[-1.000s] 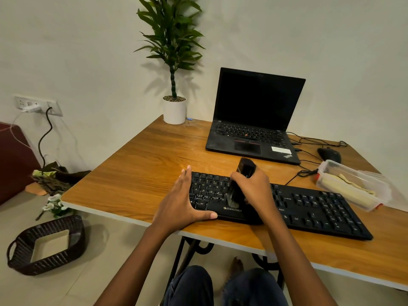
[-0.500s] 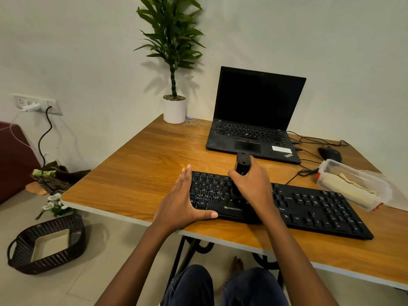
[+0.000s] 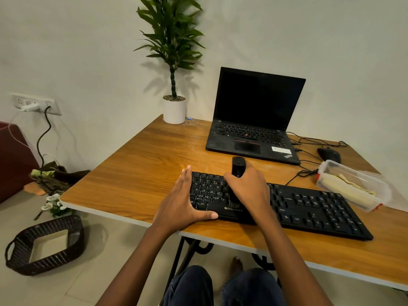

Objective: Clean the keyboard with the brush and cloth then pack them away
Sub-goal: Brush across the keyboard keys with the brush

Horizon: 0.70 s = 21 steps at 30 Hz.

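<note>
Your right hand (image 3: pixel 247 191) is closed around the brush (image 3: pixel 238 167), bristles down on the keyboard (image 3: pixel 309 208) near the left side of the surface (image 3: pixel 143 173). Your left hand (image 3: pixel 183 204) lies open, steadying the keyboard's end. The brush looks light and stiff; hold its handle low.

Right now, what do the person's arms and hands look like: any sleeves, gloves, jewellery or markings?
Both forearms are bare up to the bottom edge of the frame, with no sleeve in view. The left hand and the right hand wear no gloves, and no ring, watch, bracelet or marking shows on either. Lower down, dark blue trousers cover the knees.
</note>
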Motion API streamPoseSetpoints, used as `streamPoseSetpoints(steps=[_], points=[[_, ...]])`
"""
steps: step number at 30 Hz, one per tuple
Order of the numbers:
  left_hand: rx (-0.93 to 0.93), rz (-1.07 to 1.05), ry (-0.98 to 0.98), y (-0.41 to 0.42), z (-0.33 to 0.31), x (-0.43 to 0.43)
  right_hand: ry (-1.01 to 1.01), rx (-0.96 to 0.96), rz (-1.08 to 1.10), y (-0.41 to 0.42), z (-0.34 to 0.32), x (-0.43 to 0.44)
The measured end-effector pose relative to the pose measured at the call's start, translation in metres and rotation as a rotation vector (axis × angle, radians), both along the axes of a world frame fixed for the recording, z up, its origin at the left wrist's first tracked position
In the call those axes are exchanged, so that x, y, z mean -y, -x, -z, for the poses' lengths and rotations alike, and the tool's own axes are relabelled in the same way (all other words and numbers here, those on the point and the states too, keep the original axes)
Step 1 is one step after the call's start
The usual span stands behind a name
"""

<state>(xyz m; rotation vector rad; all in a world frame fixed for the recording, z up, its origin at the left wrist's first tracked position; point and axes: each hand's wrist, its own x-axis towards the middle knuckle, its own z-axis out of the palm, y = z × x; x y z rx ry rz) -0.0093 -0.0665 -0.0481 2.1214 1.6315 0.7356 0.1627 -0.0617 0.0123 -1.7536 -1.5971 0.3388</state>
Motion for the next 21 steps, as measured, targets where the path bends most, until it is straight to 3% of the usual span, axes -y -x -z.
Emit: streamPoseSetpoints(steps=[2,5,7,9,13,16,18,21], points=[[0.004,-0.002,-0.003,0.0,0.0,0.0,-0.095,0.042,-0.068,0.007,0.005,0.005],[0.001,-0.001,-0.001,0.0,-0.001,0.001,0.046,-0.113,-0.122,0.005,0.006,0.003],[0.003,0.003,-0.003,-0.001,-0.001,0.001,0.067,-0.059,-0.076,-0.002,0.001,-0.005],[0.006,0.002,-0.002,0.0,-0.002,0.001,-0.035,0.006,-0.071,-0.002,0.002,-0.008],[0.007,0.007,-0.002,0.0,-0.001,0.001,0.064,-0.15,-0.105,-0.006,0.003,-0.011],[0.01,0.009,0.0,-0.001,-0.002,0.0,-0.044,-0.037,-0.088,-0.007,-0.003,-0.012],[0.014,0.006,0.001,0.0,-0.001,0.0,-0.08,-0.134,-0.169,0.001,0.002,-0.007],[0.011,0.004,-0.001,0.001,-0.001,0.002,0.044,-0.199,-0.143,0.0,0.004,-0.008]])
